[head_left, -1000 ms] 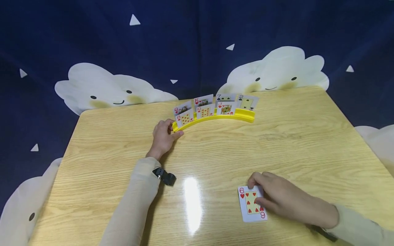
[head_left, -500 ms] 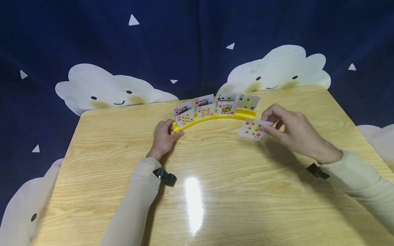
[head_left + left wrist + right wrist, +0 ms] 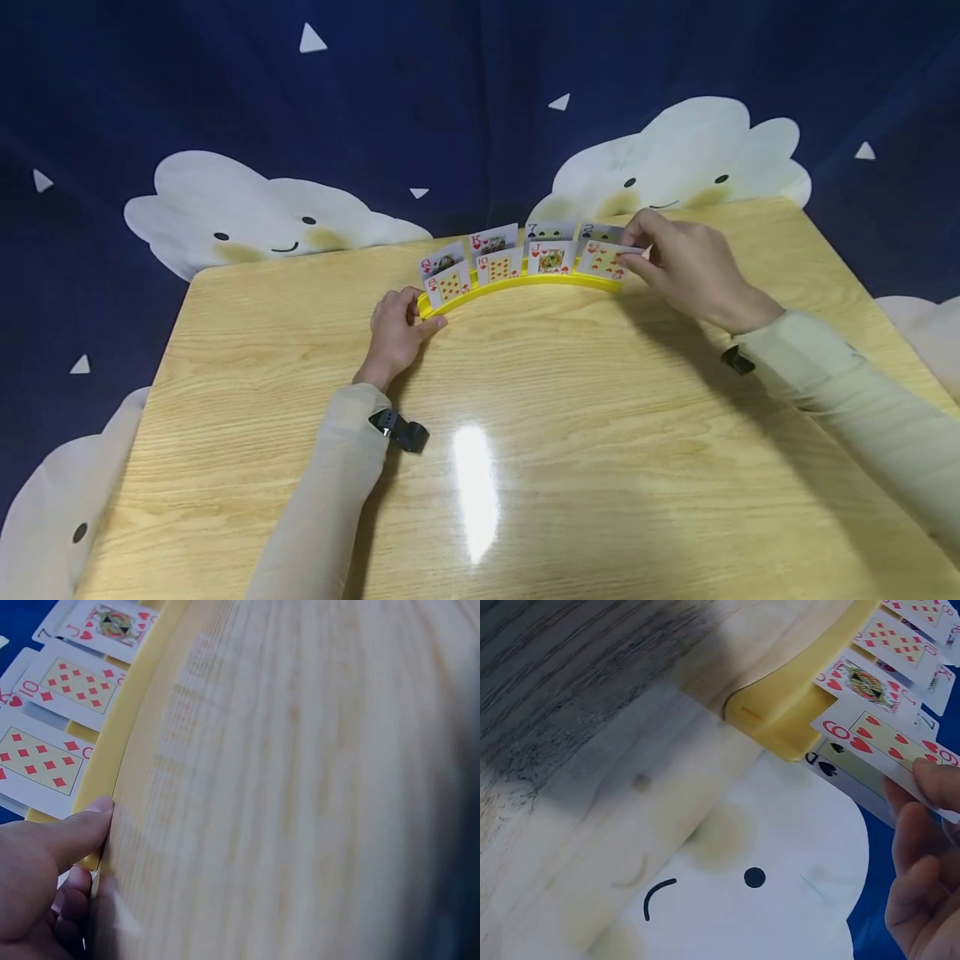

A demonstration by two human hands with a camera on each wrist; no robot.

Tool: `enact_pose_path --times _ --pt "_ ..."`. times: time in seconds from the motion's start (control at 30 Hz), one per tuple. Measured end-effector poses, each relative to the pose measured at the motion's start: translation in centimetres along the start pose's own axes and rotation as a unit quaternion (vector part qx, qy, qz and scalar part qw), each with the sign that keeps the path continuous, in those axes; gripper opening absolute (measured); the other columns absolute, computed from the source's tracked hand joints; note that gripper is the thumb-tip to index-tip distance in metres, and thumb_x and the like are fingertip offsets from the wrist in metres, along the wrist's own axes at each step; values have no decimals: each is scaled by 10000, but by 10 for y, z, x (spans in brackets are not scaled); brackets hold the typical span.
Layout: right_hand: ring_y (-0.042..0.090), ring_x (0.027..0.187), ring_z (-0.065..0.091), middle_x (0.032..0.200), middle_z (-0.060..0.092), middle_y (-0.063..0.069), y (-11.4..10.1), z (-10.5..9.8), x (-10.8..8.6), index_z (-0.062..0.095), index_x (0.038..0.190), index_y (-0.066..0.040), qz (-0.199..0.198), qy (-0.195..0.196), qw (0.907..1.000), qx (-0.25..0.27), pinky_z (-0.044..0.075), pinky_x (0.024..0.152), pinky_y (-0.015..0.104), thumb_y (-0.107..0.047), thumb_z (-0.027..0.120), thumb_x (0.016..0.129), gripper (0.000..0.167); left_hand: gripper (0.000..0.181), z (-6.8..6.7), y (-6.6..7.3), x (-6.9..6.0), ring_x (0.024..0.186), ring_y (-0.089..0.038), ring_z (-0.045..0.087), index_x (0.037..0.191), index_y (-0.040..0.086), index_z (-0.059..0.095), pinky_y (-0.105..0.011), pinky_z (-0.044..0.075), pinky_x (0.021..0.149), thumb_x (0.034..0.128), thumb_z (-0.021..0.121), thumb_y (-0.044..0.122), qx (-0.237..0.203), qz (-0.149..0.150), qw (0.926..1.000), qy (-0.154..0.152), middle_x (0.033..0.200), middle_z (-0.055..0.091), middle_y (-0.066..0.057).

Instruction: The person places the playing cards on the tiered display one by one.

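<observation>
A curved yellow card holder (image 3: 534,280) stands on the table with playing cards upright in two rows. At its left end my left hand (image 3: 396,335) grips it, thumb (image 3: 88,823) along the front and fingers behind. My right hand (image 3: 692,271) pinches the six of hearts (image 3: 885,742) by its edge, over the front row at the holder's right end. Behind that card is the two of spades (image 3: 600,234). The front row also holds a jack of hearts (image 3: 551,260), a ten of diamonds (image 3: 498,267) and another diamond card (image 3: 449,286).
In the back row stand a queen (image 3: 441,262), a king of hearts (image 3: 493,240) and a seven (image 3: 552,232). The wooden table (image 3: 480,375) reaches a dark blue curtain (image 3: 450,92) with clouds. A black strap (image 3: 401,429) is on the left wrist.
My right hand has lifted the six of hearts from the table's near right and carried it to the holder's right end. My left hand has stayed on the holder.
</observation>
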State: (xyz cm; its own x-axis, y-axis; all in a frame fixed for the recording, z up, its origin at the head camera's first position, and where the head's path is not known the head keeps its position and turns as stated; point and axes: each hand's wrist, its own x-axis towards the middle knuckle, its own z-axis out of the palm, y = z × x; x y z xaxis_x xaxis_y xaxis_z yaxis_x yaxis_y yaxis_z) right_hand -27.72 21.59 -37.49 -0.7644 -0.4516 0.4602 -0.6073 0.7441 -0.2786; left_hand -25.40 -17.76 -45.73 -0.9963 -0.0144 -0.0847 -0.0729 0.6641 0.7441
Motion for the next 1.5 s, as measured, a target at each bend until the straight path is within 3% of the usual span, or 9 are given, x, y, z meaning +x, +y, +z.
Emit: enact_pose_path --times 0.13,0.4,1.0,1.3,1.5 --pt "210 624 592 951 781 154 0 3 3 626 1056 -79 175 -158 9997 -74 420 592 445 -88 833 978 222 363 -3 0 -2 1038 -311 399 1223 3 590 -410 248 905 1016 815 200 18 17 10000 31 1038 418 -113" --pt "246 626 619 994 775 223 2 12 5 615 1084 -52 402 -469 9980 -114 407 571 450 -127 822 995 237 362 -7 -1 -6 1039 -306 398 1224 11 591 -412 249 903 1016 814 204 48 -25 10000 31 1039 421 -111" --pt "351 756 725 1020 787 198 0 23 0 653 1117 -49 711 -757 9946 24 490 677 543 -134 807 1000 211 357 -8 -5 -11 1046 -310 398 1208 11 591 -404 257 893 1011 820 201 34 -119 9999 41 1043 423 -115" --pt "251 671 676 986 802 132 -1 19 -6 699 1187 -82 585 -338 9977 -93 425 581 440 -190 817 982 261 345 -6 -7 -13 1047 -309 396 1215 14 595 -406 253 893 1021 808 202 -6 -149 9999 10 1047 423 -116" --pt "192 646 654 1016 809 102 -2 9 -13 723 1237 -86 532 3 9985 -143 454 585 423 -193 862 948 339 343 -7 -8 -13 1057 -308 395 1222 14 593 -406 255 893 1025 803 202 7 -210 9998 14 1055 422 -115"
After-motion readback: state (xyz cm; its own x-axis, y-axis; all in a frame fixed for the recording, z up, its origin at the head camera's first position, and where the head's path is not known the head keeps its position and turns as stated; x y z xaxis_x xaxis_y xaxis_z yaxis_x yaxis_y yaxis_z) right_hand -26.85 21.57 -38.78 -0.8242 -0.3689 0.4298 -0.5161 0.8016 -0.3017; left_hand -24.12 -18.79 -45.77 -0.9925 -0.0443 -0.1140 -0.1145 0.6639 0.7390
